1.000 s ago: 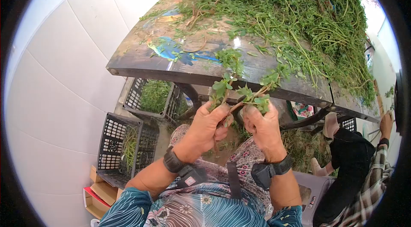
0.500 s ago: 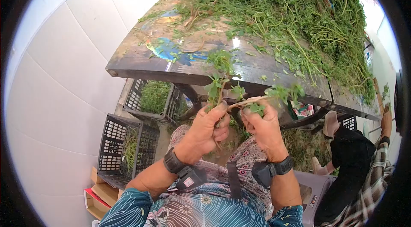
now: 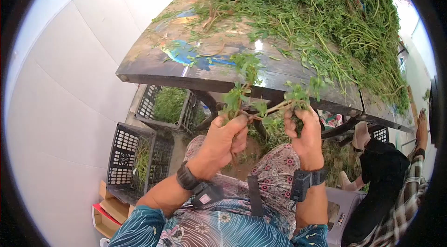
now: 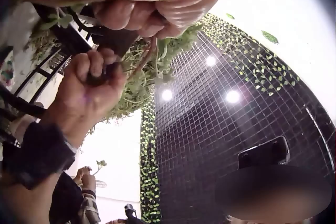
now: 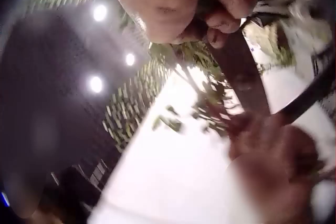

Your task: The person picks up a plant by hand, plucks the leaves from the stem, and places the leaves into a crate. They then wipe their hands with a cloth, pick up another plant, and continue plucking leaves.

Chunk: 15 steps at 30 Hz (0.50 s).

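My left hand (image 3: 222,140) grips a branching leafy green stem (image 3: 280,107) low on its stalk, thumb on top and fingers curled under. One leafy branch (image 3: 247,67) stands up from that fist in front of the table edge. Another branch slants right to my right hand (image 3: 307,128), whose thumb and curled fingers are at its leafy end, with dark green bits among the fingertips. In the left wrist view the right hand (image 4: 86,90) is curled beside the stalk. The right wrist view is blurred; the right hand (image 5: 184,3) fills its top.
A large heap of cut greens (image 3: 321,19) covers much of the table (image 3: 153,63), with loose leaves towards its edge. Black crates (image 3: 128,158) with greens stand low at left, beside a cardboard box (image 3: 109,214). At right sits another person in a plaid sleeve (image 3: 402,196).
My right hand has shifted right and turned at the wrist, away from the left hand. The slanting branch has swung with it. The left hand keeps its grip in nearly the same place.
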{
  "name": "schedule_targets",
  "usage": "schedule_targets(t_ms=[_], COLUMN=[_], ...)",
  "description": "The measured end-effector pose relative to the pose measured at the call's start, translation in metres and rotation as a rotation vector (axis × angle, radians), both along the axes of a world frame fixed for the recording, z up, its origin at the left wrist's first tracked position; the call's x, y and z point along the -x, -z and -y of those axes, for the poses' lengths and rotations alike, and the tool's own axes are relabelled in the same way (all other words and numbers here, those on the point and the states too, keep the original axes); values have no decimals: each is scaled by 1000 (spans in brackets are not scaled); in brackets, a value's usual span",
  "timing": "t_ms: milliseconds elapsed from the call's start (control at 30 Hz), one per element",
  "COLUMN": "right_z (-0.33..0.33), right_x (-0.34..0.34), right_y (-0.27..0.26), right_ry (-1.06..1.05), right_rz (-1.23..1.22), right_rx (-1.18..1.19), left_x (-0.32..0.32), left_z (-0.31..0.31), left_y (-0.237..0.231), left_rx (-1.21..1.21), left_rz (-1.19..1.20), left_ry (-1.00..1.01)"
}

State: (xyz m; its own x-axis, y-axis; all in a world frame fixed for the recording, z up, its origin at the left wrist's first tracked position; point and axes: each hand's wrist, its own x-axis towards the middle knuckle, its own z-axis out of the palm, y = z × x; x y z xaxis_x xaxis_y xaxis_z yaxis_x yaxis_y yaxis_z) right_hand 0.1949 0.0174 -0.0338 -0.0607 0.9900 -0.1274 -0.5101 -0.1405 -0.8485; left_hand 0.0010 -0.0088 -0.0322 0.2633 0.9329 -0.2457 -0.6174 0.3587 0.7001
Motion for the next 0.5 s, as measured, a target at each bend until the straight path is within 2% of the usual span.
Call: schedule_targets(t_ms=[133, 267, 367, 467, 500], right_z=[20, 18, 15, 20, 21], right_x=[17, 13, 19, 23, 24], right_y=[-13, -9, -13, -13, -14], right_ry=[-145, -112, -173, -281, -284], right_rz=[138, 16, 538, 694, 706], right_rx=[50, 5, -4, -253, -220], left_x=[-4, -4, -6, -5, -5], left_z=[-2, 1, 0, 0, 0], left_y=[0, 11, 10, 7, 7], left_rx=[-7, -70, -101, -131, -142], left_rz=[-118, -232, -259, -302, -326], left_ry=[-74, -65, -77, -109, -119])
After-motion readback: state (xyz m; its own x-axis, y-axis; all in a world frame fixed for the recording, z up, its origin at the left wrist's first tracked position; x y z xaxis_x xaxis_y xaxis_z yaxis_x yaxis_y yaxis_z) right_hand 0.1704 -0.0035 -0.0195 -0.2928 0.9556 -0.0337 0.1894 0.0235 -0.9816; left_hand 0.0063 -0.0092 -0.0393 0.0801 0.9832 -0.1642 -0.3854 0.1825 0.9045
